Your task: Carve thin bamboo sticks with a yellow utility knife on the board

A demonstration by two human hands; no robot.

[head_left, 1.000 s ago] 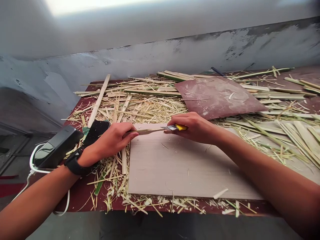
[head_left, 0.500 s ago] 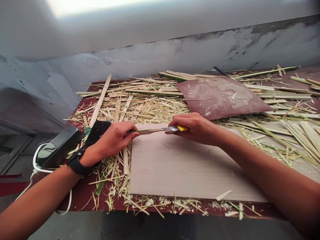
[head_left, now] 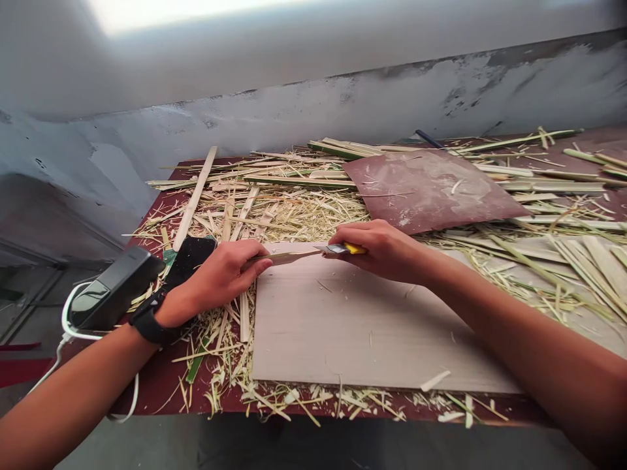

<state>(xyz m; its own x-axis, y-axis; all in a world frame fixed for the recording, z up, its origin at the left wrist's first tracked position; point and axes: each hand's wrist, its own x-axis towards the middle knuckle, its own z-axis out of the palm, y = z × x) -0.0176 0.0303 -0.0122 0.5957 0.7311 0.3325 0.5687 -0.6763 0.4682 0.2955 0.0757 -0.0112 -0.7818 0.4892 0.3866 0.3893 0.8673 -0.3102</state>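
Over the far left corner of a pale wooden board, my left hand pinches one end of a thin bamboo strip. A dark watch is on that wrist. My right hand is closed round the yellow handle of a utility knife. Its metal blade end points left and meets the strip's right end. Whether the right fingers also touch the strip, I cannot tell. Both hands are held above the board's far edge.
Bamboo shavings and split strips cover much of the dark red table. A dusty reddish sheet lies behind my right hand. To the left are a black phone, a dark box-shaped device and a white cable.
The bamboo strip has turned in my left fingers, so more of its flat side shows. The knife stays at its right end, and both hands are nearly in place.
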